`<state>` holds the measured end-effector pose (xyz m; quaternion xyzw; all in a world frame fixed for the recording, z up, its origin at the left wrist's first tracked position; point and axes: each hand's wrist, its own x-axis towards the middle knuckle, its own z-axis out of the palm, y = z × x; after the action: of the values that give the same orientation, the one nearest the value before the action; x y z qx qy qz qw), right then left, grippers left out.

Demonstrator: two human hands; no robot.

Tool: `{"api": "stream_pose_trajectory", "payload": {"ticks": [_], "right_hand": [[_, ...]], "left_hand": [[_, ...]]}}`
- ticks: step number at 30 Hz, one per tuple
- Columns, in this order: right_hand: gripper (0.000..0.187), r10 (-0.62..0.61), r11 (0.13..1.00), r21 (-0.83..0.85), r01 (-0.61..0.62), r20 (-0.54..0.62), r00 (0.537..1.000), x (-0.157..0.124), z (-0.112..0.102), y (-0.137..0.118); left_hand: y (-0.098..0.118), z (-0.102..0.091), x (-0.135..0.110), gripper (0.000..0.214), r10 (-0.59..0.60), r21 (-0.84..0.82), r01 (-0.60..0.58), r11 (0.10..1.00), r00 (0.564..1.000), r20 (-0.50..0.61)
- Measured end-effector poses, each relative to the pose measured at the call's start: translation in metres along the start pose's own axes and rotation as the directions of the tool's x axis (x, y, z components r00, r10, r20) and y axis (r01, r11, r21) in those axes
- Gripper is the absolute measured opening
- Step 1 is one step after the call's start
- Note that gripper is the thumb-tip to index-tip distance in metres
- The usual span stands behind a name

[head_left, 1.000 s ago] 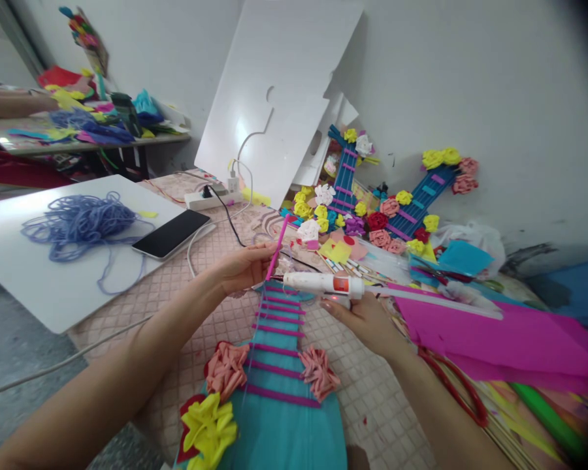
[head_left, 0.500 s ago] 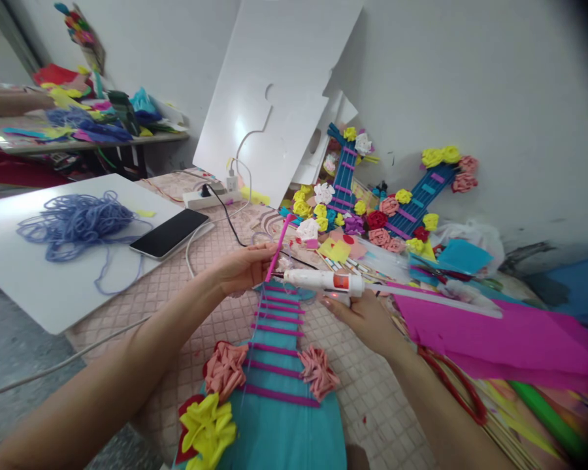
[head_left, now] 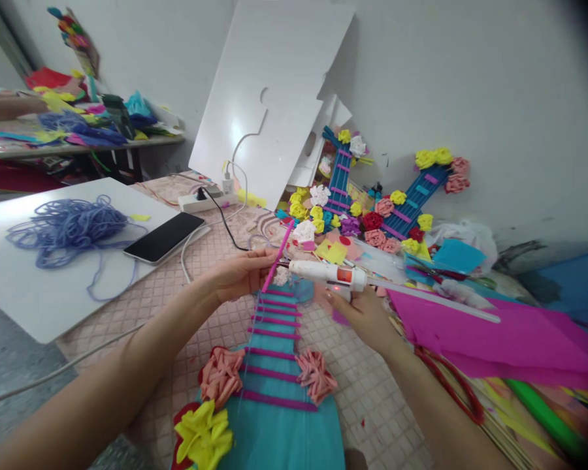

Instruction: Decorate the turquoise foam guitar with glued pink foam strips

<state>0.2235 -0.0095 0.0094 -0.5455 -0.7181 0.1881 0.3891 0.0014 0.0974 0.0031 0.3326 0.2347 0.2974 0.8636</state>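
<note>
Between the fingers of my left hand (head_left: pixel 242 273) is a thin magenta strip (head_left: pixel 280 253), held at a slant. My right hand (head_left: pixel 365 316) is wrapped round a white hot glue gun (head_left: pixel 323 273) with a clear glue stick (head_left: pixel 436 305) out of its back. The gun's nozzle points left, at the strip or just beside it; I cannot tell whether they touch. Below both hands lies a turquoise guitar-shaped craft piece (head_left: pixel 287 431) with several magenta bars across its neck. Pink flowers (head_left: pixel 316 376) flank the neck, and a yellow flower (head_left: pixel 204 433) sits at lower left.
A white board (head_left: pixel 24 287) at left bears blue yarn (head_left: pixel 78 225) and a phone (head_left: pixel 165 237). A power strip (head_left: pixel 208 201) trails cables. Flowered blue guitar shapes (head_left: pixel 414 202) lean by the wall. Magenta paper (head_left: pixel 500 346) and red-handled scissors (head_left: pixel 453 385) lie at right.
The view has shifted slightly. The magenta strip sits a little lower relative to the glue gun's nozzle. Both hands keep their holds.
</note>
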Motion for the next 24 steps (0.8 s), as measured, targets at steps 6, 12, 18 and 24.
{"api": "stream_pose_trajectory", "payload": {"ticks": [6, 12, 18, 24], "right_hand": [[0.033, 0.015, 1.0, -0.002, -0.015, -0.026, 1.0, 0.0005, -0.0016, 0.0027], [0.032, -0.034, 0.999, -0.035, 0.032, -0.067, 0.997, 0.0037, -0.0043, -0.0014], [0.034, -0.033, 0.995, -0.1, 0.018, -0.157, 0.987, 0.0052, -0.0071, 0.0021], [0.034, 0.034, 0.997, -0.063, -0.047, -0.196, 0.98, 0.005, -0.0082, 0.0031]], "left_hand": [[-0.0019, -0.0004, -0.0007, 0.005, -0.002, 0.03, 0.002, 1.0, 1.0, 0.012], [-0.0028, -0.0003, -0.0012, 0.004, -0.013, 0.065, 0.01, 0.998, 0.999, 0.046], [-0.0045, -0.0029, -0.0007, 0.01, -0.015, 0.096, 0.007, 0.995, 0.997, 0.082], [-0.0056, -0.0036, -0.0014, 0.011, -0.02, 0.125, 0.007, 0.992, 0.994, 0.105]]}}
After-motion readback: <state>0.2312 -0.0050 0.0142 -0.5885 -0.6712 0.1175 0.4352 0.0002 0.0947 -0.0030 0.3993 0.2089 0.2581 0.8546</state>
